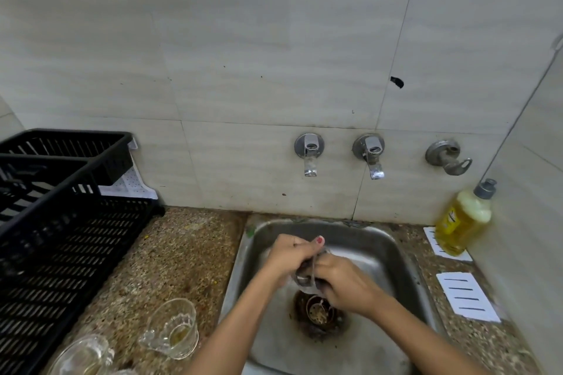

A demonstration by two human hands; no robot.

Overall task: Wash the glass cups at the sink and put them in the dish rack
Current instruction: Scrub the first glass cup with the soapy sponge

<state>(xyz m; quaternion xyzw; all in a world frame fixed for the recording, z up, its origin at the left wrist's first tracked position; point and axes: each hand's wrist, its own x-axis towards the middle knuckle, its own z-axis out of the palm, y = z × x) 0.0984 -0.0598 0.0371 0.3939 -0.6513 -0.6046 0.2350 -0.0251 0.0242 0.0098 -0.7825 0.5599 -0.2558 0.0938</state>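
I have one glass cup (307, 271) between both hands, low inside the sink (368, 242) and just above the drain (320, 313). The left hand (289, 257) is curled round the cup's far side with the thumb up on top. The right hand (344, 286) wraps the near side, fingers closed on the glass. The cup is blurred, so I cannot tell whether it is soaped or being rinsed, and I see no stream from either tap (309, 154) on the wall.

On the tabletop (182, 253) left of the sink a second glass cup (175, 329) stands upright with a yellowish trace in its bottom. A third glass cup (82, 356) sits beside it at the frame's lower edge, near the black dish rack (61, 237). The part of the rack I can see holds no cups. A bottle of yellow dish soap (463, 222) stands in the right corner.

My reading: I am early on. The first cup is in the wash, nothing is racked, and at least two cups are left.
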